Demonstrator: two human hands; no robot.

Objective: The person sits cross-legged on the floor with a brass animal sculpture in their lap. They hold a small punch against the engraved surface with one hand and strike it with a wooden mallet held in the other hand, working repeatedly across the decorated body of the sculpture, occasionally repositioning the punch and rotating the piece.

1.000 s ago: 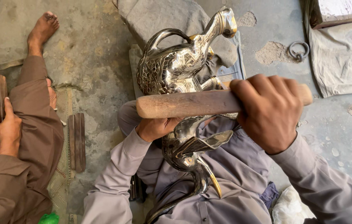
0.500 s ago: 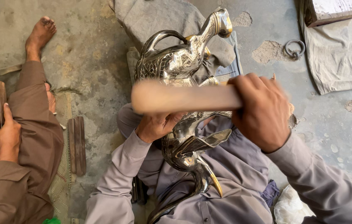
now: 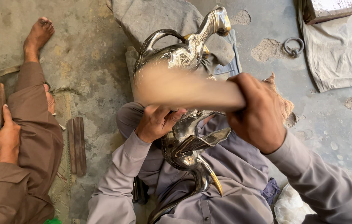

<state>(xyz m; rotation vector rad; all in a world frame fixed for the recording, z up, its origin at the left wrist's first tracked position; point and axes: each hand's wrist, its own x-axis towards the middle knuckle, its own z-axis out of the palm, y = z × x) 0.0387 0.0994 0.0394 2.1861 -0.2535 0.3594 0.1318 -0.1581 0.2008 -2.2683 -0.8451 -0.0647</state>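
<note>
though blurred, wooden stick [image 3: 184,88] seemingly lengthwise leftward

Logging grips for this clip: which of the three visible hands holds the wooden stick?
The wearer's right hand grips the blurred wooden stick; their left hand steadies the metal pitcher, the co-worker's hand rests aside.

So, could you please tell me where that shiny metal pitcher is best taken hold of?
Probably the arched handle of the metal pitcher, reached from its open left side: the loop stands clear of the body, with room for fingers, and the wooden mallet crosses the middle.
</note>
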